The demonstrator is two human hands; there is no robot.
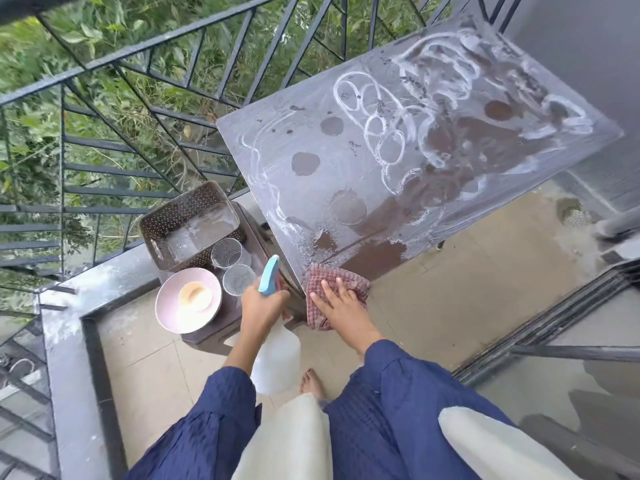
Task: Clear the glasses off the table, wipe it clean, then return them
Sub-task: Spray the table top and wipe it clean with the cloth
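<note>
The dark table [398,143] is dusty, with white smeared swirls and round clean marks on its top. My right hand [341,299] presses flat, fingers straight, on a red checked cloth [337,285] at the table's near corner. My left hand [261,303] grips the neck of a white spray bottle [277,358] with a blue trigger, held just left of that corner. Two clear glasses [227,252] [239,278] stand on a low brown stool [225,327] left of the table.
On the stool also sit a perforated brown basket [188,225] and a pink bowl [188,299] holding a pale round object. A black metal railing [104,116] and grey ledge bound the balcony at left. A sliding door track [536,334] runs along the right.
</note>
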